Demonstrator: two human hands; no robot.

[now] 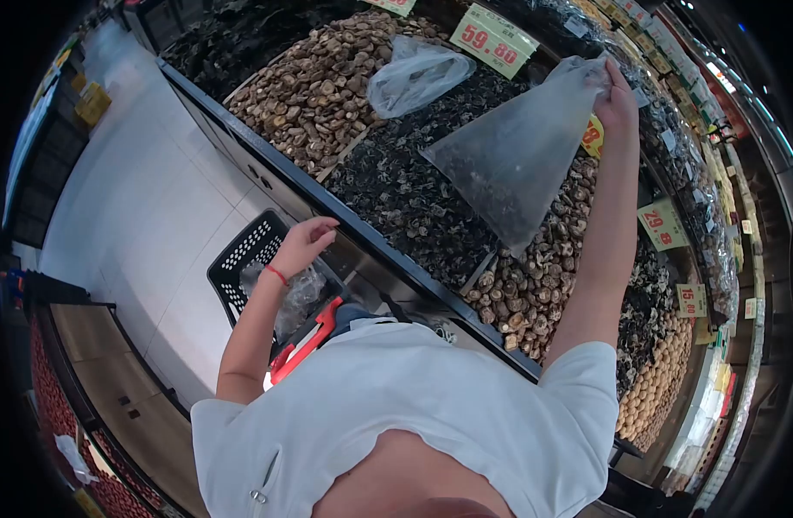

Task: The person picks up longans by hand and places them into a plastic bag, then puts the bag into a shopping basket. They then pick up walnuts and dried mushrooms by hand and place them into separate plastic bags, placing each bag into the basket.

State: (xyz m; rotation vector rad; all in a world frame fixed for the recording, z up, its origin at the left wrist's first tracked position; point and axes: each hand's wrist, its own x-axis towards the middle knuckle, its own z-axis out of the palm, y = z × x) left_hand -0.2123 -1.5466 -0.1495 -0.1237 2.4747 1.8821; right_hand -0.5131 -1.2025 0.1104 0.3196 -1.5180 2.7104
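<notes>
My right hand [619, 102] is stretched forward over the bins, its fingers closed on the gathered top of a clear plastic bag [522, 151]. The bag hangs down and spreads wide over black dried fungus [405, 186] and dried shiitake mushrooms [535, 289]; it looks empty. My left hand [303, 246], with a red string on the wrist, hovers beside the display's edge above a black shopping basket [228, 272]. Its fingers are loosely bent and a little apart, with nothing seen in them. Clear plastic [303, 298] lies in the basket.
Another clear plastic bag [418, 76] rests on the bins near brown sliced dried mushrooms [314, 95]. Price signs [493, 39] stand among the goods. A dark ledge [327, 203] borders the display. The basket's red handle [310, 341] is close to my body. Tiled floor [146, 198] runs along the left.
</notes>
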